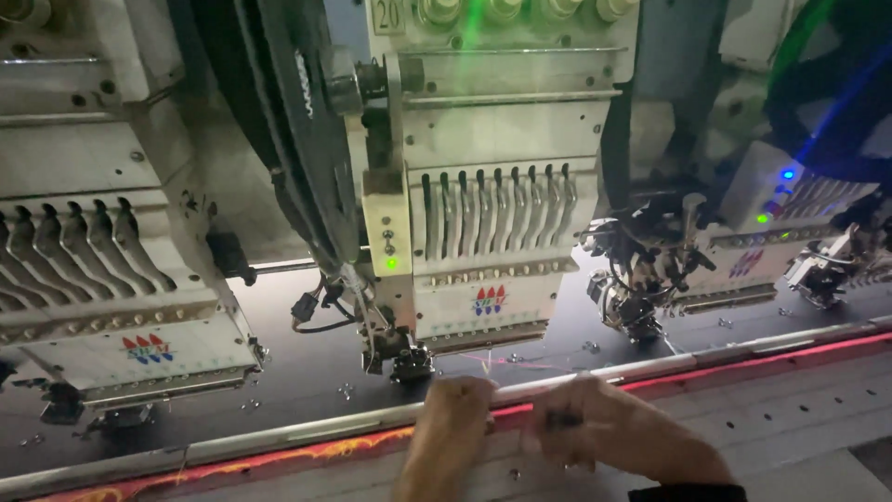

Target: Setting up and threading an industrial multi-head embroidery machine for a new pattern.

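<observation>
Head view: left hand [452, 418] and right hand [581, 423], both curled tight, pinch something small over the long metal frame rail [307, 429]; held item too small to identify. Beyond, cream multi-needle embroidery head [483, 232] stands above dark fabric [297, 372].

Overall illumination is dim and cool. Small green and blue indicator lamps [786, 174] glow on the embroidery machine heads [483, 223]; green glare streaks across the top edge. The upper right corner is dark and smeared. Both hands [520, 428] show slight motion blur. Edge detail is soft.
</observation>
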